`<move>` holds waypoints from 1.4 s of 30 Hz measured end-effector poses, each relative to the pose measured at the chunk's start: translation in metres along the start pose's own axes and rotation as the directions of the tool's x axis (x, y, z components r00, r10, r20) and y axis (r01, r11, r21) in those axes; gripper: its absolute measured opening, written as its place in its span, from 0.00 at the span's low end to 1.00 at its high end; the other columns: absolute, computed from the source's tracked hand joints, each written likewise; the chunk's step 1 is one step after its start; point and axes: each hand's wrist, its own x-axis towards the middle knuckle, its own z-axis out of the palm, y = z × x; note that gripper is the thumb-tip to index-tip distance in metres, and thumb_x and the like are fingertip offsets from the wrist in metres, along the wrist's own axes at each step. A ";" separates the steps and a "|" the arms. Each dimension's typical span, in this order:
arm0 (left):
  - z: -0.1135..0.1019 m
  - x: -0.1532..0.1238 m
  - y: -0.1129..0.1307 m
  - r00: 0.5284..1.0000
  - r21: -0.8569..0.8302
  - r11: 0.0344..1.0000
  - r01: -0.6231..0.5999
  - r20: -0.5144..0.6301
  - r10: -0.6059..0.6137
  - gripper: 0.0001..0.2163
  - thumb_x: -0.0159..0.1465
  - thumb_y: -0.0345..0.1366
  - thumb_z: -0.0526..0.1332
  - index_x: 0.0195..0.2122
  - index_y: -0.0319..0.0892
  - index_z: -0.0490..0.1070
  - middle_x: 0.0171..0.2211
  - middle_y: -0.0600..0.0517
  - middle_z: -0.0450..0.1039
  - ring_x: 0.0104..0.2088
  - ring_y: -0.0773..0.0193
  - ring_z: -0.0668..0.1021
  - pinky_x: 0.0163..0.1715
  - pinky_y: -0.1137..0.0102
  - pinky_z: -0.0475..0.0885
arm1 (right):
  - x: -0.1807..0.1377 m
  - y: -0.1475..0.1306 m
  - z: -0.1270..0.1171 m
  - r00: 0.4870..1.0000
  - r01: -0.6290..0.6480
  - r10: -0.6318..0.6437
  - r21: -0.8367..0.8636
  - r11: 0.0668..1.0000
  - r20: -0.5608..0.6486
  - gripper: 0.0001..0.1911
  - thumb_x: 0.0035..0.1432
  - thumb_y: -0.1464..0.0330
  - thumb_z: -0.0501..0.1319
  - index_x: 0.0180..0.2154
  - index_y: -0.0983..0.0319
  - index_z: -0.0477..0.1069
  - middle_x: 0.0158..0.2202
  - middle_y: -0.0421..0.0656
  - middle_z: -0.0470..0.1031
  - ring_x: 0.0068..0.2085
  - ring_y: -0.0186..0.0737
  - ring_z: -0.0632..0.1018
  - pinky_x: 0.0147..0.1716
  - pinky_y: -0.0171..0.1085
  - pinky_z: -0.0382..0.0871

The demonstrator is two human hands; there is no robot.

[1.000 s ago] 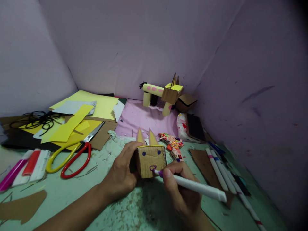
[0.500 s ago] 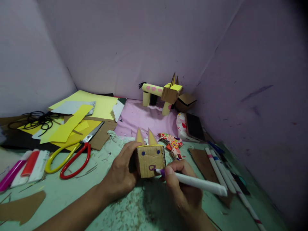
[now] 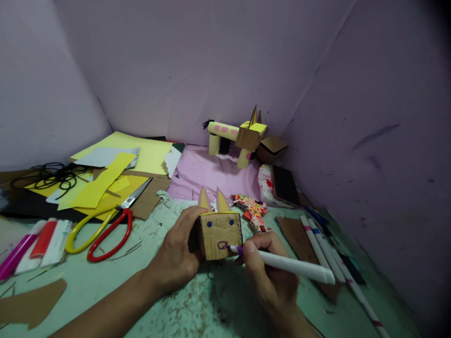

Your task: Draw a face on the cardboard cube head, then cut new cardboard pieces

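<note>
A small cardboard box head [image 3: 219, 234] with two pointed ears, two blue dot eyes and a purple ring drawn low on its face stands on the green table. My left hand [image 3: 178, 256] is wrapped round its left side and holds it steady. My right hand [image 3: 269, 277] grips a white marker with a purple tip [image 3: 292, 266]; the tip touches the box face just right of the purple ring.
Red and yellow scissors [image 3: 105, 225] lie to the left, near yellow paper sheets [image 3: 105, 178], a black cord [image 3: 52, 174] and capped markers [image 3: 31, 246]. A cardboard animal figure [image 3: 239, 138] stands at the back corner. More white markers [image 3: 324, 251] and a patterned paper scrap [image 3: 252, 209] lie right.
The marker tip has shifted a little up and right along the purple ring on the box face. My left hand and the box have stayed put.
</note>
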 end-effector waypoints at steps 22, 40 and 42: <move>0.002 0.001 -0.001 1.000 -0.001 1.000 0.006 -0.006 -0.006 0.27 0.55 0.26 0.64 0.55 0.47 0.60 0.50 0.46 0.69 0.49 0.52 0.75 0.49 0.58 0.72 | 0.000 0.002 0.002 1.000 0.021 -0.021 0.031 0.999 -0.002 0.12 0.63 0.63 0.57 0.27 0.58 0.65 0.19 0.35 0.66 0.22 0.35 0.67 0.23 0.35 0.58; 0.001 0.002 0.000 1.000 -0.006 1.000 -0.015 -0.003 0.015 0.28 0.54 0.24 0.61 0.56 0.48 0.59 0.51 0.47 0.66 0.50 0.53 0.73 0.51 0.58 0.70 | -0.001 -0.003 0.002 0.999 0.038 -0.038 -0.020 0.999 0.001 0.11 0.61 0.64 0.57 0.27 0.59 0.66 0.20 0.36 0.66 0.22 0.34 0.67 0.23 0.35 0.58; 0.001 0.002 0.000 1.000 -0.006 1.000 -0.017 -0.001 0.017 0.28 0.55 0.24 0.62 0.56 0.48 0.59 0.51 0.48 0.66 0.50 0.54 0.73 0.51 0.59 0.70 | -0.001 -0.003 0.002 0.999 0.042 -0.042 -0.029 0.999 -0.009 0.11 0.62 0.63 0.57 0.27 0.59 0.66 0.20 0.35 0.66 0.21 0.34 0.66 0.23 0.35 0.57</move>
